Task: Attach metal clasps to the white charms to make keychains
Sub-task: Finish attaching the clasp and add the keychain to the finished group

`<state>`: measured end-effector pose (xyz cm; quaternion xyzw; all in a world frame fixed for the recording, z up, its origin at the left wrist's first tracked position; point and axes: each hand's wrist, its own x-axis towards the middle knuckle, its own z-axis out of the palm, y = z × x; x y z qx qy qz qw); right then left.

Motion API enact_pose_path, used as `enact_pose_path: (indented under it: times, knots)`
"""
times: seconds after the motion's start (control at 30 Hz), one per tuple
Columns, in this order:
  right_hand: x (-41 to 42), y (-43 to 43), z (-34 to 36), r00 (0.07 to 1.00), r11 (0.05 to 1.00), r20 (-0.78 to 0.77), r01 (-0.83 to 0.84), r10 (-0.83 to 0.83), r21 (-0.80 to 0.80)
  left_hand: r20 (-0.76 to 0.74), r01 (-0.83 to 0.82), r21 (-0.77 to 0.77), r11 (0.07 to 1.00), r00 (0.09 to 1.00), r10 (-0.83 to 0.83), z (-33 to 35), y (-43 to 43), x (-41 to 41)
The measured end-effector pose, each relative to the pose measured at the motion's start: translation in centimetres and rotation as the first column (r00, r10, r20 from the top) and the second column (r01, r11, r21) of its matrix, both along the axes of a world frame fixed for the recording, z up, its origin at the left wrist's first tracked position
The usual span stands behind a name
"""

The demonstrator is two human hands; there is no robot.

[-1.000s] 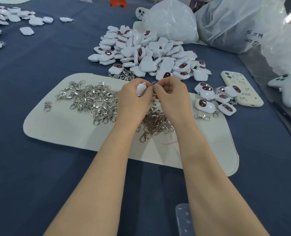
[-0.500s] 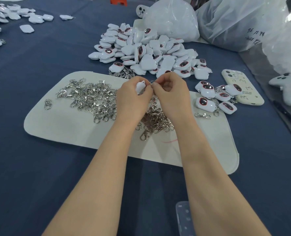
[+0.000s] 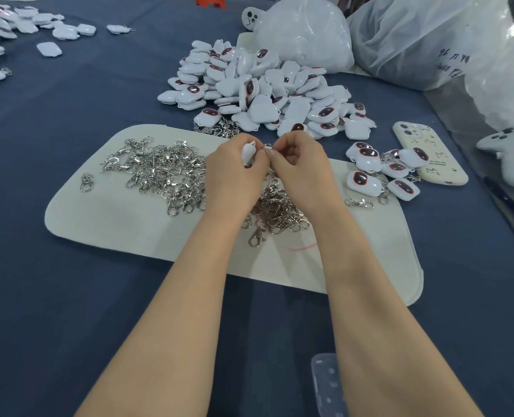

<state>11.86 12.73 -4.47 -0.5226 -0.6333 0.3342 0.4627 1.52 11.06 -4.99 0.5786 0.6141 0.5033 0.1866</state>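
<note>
White charm [image 3: 247, 152] and metal clasp [image 3: 268, 146] held fingertip to fingertip.
Left hand [image 3: 234, 179] grips the charm, right hand [image 3: 304, 173] pinches the clasp just beside it; loose clasps [image 3: 159, 173] lie beneath and left of the hands, charm pile [image 3: 264, 91] beyond them.

Soft, even overhead light keeps the scene bright. Faint, diffuse shadows lie on the blue cloth [image 3: 54, 296] beneath the forearms [image 3: 174, 326]. The plastic bags [image 3: 415, 40] at upper right catch pale glare — one corner streak is blown out — and the pile of charms [image 3: 264, 85] shows small glossy highlights. Wide-angle bending curves the edges of the white mat [image 3: 99, 230]; the bottom edge looks soft.
</note>
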Motion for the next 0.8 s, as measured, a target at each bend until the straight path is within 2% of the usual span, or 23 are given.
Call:
enact_pose_path:
  times: [0.3,0.57,0.7,0.8]
  knots:
    - [0.18,0.09,-0.24,0.989,0.997,0.148,-0.004,-0.008,0.083,-0.047,0.002,-0.008,1.0,0.999,-0.002,0.04,-0.14,0.33]
    - [0.25,-0.2,-0.1,0.979,0.993,0.201,0.004,-0.028,0.119,-0.033,0.003,-0.007,1.0,0.999,-0.003,0.14,-0.11,0.46]
    - [0.21,-0.16,-0.29,0.979,0.993,0.201,-0.006,-0.018,0.117,-0.065,-0.018,0.003,1.0,0.998,0.018,-0.03,-0.14,0.45]
    - [0.04,-0.13,-0.38,0.99,0.997,0.144,-0.004,-0.007,0.079,-0.059,-0.034,0.009,0.999,0.998,0.035,0.05,-0.09,0.41]
